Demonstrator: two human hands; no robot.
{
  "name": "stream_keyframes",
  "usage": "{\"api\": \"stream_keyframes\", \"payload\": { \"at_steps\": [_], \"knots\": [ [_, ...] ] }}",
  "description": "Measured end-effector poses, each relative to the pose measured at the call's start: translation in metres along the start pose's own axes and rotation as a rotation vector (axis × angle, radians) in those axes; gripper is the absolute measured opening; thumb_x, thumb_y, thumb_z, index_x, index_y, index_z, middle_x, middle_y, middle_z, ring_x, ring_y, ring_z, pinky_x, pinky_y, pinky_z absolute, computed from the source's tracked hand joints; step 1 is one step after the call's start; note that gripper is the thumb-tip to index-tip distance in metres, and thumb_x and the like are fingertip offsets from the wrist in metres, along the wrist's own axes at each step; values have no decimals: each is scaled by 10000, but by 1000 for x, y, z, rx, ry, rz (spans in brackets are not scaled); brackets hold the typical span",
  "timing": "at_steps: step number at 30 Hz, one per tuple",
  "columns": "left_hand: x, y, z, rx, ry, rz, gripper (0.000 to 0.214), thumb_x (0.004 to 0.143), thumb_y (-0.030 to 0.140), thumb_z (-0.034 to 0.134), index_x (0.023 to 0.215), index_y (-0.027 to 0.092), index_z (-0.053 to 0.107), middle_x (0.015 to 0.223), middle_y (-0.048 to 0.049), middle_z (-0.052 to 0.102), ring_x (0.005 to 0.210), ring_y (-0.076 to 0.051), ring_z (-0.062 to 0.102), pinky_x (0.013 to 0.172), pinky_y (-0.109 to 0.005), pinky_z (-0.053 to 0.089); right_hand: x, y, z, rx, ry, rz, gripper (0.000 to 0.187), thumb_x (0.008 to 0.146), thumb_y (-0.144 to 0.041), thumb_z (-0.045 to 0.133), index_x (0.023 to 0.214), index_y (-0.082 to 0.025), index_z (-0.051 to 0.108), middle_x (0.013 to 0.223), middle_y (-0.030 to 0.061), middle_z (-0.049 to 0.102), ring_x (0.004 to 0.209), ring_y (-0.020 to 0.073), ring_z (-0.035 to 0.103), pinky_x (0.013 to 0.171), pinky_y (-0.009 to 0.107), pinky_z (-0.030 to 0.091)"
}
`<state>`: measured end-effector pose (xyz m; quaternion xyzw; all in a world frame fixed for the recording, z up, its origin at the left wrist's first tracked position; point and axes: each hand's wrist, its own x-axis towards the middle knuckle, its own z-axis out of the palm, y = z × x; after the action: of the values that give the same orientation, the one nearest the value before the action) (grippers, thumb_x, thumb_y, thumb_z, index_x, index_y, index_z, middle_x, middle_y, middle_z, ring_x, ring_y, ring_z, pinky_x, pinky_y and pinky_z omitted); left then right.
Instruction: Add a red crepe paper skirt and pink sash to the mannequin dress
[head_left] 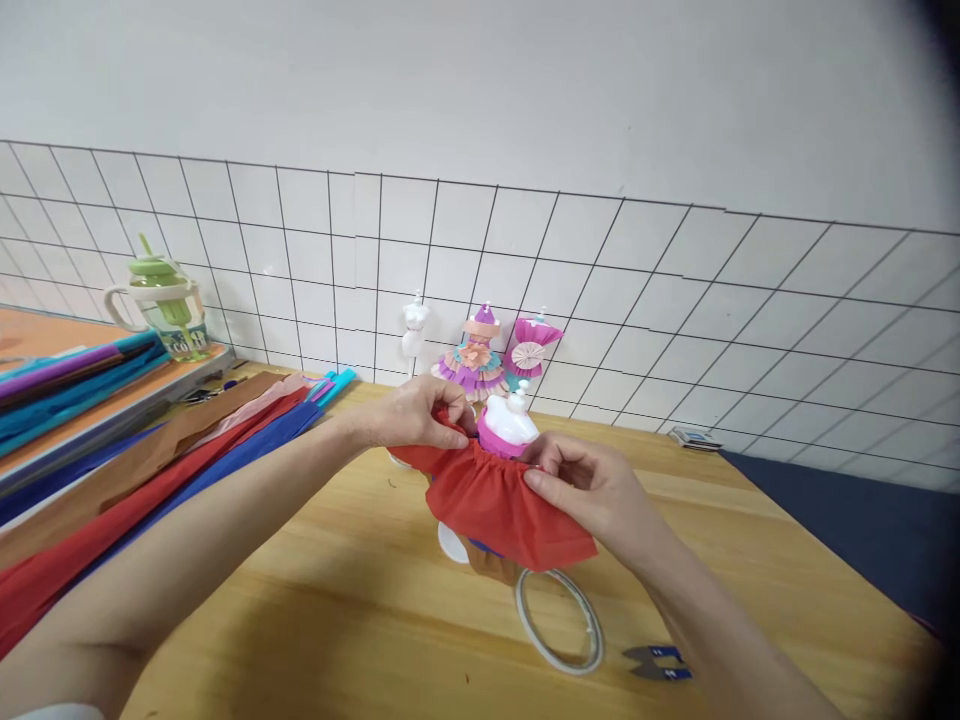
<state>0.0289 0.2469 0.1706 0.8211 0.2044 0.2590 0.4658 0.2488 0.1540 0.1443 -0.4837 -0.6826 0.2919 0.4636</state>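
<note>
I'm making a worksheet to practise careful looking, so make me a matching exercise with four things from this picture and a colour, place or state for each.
Things:
1. Thread snips
2. Gathered red fabric
3. Green-lidded straw cup
4. Tape roll

Descriptions:
A. Pinched by the left hand and the right hand
B. Whitish and ring-shaped, on the wooden table
C. Blue-handled, at the lower right of the picture
D. Standing near the gridded wall, at the left

Pairs: 1-C, 2-A, 3-D, 4-B
</note>
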Motion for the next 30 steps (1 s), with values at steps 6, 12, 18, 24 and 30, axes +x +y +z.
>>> {"api": "stream_keyframes", "payload": {
  "at_steps": [6,12,18,24,30],
  "knots": [
    [6,-1,0,62,-19,59,313,691,172,677,631,168,370,712,24,501,666,-85,469,605,-225,390,1,6,2,-71,71,-56,281,700,-275,605,531,-227,386,597,8,530,642,174,516,562,285,396],
    [15,-7,0,45,-66,127,339,700,177,671,618,173,342,683,39,450,663,-83,452,610,-225,394,6,6,-1,-105,128,-110,264,674,-239,600,524,-223,383,561,-27,477,540,120,439,492,245,356],
    [11,-5,0,60,-73,113,327,688,177,691,627,170,370,701,29,482,687,-95,497,631,-233,429,11,2,-4,-89,94,-103,268,671,-223,592,509,-222,378,512,-58,395,476,87,359,439,220,297],
    [-4,4,4,48,-14,55,294,699,197,707,635,156,423,887,-35,617,784,-108,569,716,-254,469,-1,0,-10,-292,90,-262,264,746,-155,573,558,-221,400,598,-13,542,621,145,550,547,253,409],
    [-12,9,9,97,72,21,224,711,182,685,659,154,469,925,-73,672,888,-151,621,772,-280,489,-19,-5,-10,-442,95,-450,234,781,-105,563,619,-223,442,681,22,645,721,190,658,619,289,463]
  ]
}}
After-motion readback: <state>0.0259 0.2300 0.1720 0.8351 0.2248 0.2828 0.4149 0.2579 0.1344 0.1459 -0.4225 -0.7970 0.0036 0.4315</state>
